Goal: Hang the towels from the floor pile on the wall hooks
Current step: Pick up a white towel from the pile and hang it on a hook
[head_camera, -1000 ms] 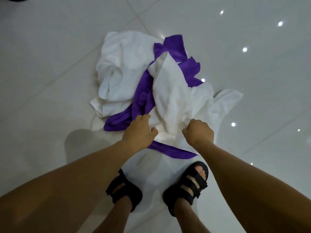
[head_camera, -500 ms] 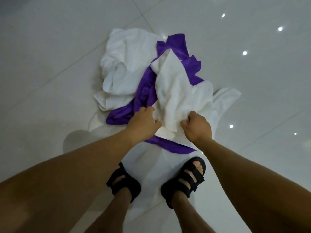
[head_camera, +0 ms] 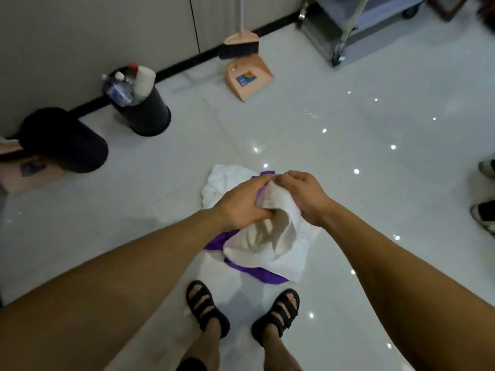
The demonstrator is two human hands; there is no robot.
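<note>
Feet: two black sandals [head_camera: 206,309] stand on the glossy white floor [head_camera: 375,183], nearest the camera.
Pile: just beyond the toes, a purple towel [head_camera: 258,273] lies partly under white cloth. A crumpled white floor towel [head_camera: 222,180] lies on the far side.
Held towel: a white towel [head_camera: 273,231] is bunched between both hands above the pile, its lower folds hanging down onto it.
Left hand [head_camera: 241,204]: fingers curled round the towel's upper bunch.
Right hand [head_camera: 302,196]: fingers bent, pinching the same top edge, fingertips meeting the left's.
Right floor edge: another person's shoes [head_camera: 486,215].
Far floor edge, along the wall: a black bin [head_camera: 144,111] stuffed with bottles, a peach dustpan [head_camera: 249,79] and a broom [head_camera: 238,46].
Far right corner: a wheeled cart [head_camera: 361,22].
</note>
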